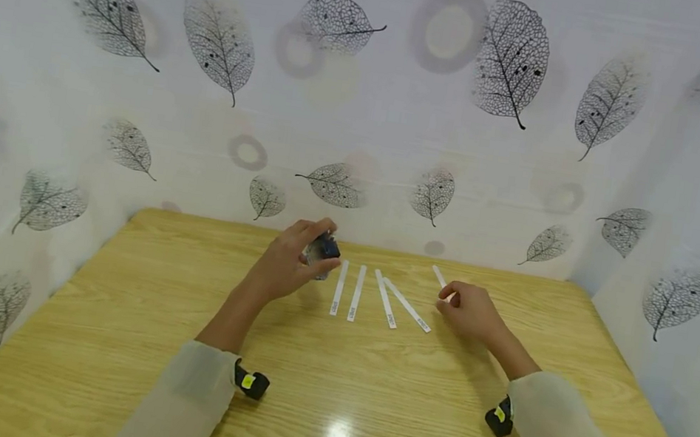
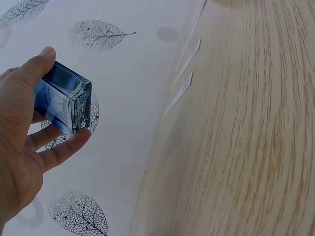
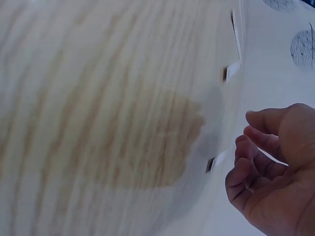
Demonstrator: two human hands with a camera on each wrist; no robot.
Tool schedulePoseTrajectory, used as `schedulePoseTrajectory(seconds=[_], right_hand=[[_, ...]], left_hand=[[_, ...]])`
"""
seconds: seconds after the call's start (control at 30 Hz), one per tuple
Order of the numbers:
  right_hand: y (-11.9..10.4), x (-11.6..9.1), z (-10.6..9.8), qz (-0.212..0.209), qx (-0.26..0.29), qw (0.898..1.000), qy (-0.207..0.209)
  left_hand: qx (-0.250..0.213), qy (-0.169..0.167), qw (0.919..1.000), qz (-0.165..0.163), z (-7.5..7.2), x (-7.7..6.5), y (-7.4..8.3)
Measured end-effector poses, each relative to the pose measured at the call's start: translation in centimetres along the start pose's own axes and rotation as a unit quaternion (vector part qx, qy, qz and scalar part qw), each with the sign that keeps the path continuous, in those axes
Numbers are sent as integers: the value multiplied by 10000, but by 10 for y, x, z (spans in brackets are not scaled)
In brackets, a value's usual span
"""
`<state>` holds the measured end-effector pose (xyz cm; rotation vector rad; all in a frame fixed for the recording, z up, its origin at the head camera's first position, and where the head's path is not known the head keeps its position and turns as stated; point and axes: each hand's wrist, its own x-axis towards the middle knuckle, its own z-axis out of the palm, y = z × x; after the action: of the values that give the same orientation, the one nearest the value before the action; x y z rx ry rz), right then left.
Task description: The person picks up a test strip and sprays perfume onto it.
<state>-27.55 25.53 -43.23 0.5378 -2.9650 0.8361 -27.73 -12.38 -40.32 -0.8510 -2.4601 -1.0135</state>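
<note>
My left hand (image 1: pixel 282 260) grips a small blue glass perfume bottle (image 1: pixel 323 247) between thumb and fingers, held up above the far part of the table. In the left wrist view the bottle (image 2: pixel 63 96) is tilted, its thick clear glass base facing the camera. My right hand (image 1: pixel 470 311) hovers by a white paper strip (image 1: pixel 440 275) and partly covers it in the head view. Its fingers (image 3: pixel 241 169) are loosely bent in the right wrist view, with a gap to the thumb and nothing seen between them. Several more paper strips (image 1: pixel 386 300) with small dark print lie between the hands.
A wood-grain table (image 1: pixel 316 363) stretches before me. White sheeting (image 1: pixel 363 123) with a leaf print rises behind its far edge and on both sides. Each wrist wears a black camera (image 1: pixel 251 382) on a strap.
</note>
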Motion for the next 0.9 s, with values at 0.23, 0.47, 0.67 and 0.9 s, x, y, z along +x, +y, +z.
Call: schedulePoseTrajectory(seconds=[0.23,0.47,0.67,0.9], right_hand=[[-12,0,9,-503,-127,9977,-442],[-23,-4,14,-574,42,9961,-675],[-29,-4,14,-503,-91,9960,-737],[-33,-3,15,-154,63,9965,-820]], left_hand=[[-10,22,10000,-30,1,0,0],[-37,-23,10000,-30,3,-1,-1],[-1,-16,10000,-15,3,0,-1],[10,36,9999,117,3,0,-1]])
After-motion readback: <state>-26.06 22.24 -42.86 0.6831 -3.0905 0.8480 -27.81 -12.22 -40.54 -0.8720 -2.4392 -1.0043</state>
